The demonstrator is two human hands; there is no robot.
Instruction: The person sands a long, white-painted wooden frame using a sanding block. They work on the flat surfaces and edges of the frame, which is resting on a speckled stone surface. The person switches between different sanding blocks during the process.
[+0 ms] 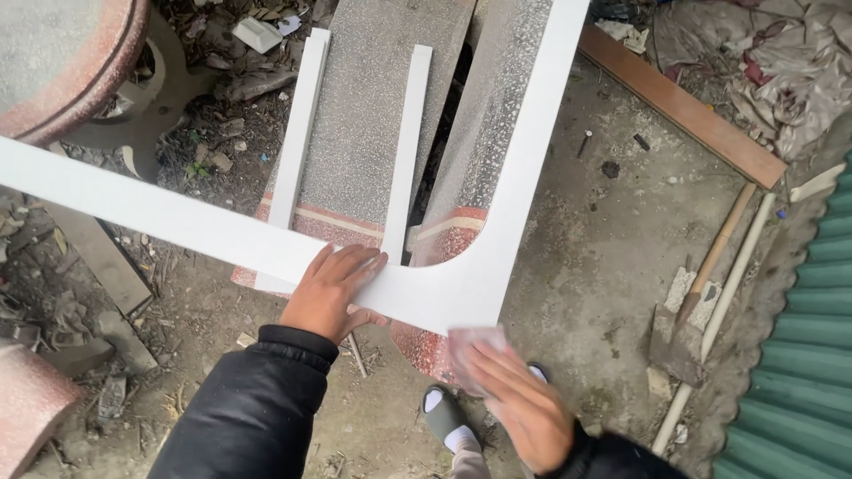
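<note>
I am looking straight down at a white painted frame piece (461, 284) with a rounded inner corner, lying across grey speckled stone slabs (373, 106) that serve as my tabletop. My left hand (330, 291) lies flat and spread on the white face near the corner, pressing it down rather than gripping. My right hand (519, 404), at about five o'clock from the corner, pinches a pinkish sheet of sandpaper (470, 350) against the frame's outer edge. I judge the step in hand to be sanding that curved outer edge. The next stroke calls for steady downward pressure from the left hand so the frame does not slide, and the paper kept flush to the edge. Two loose white strips (404, 151) lie on the slabs at twelve o'clock. A hoe with a wooden handle (710, 266) rests on the dirt ground at three o'clock, beside green corrugated sheeting (799, 372).
</note>
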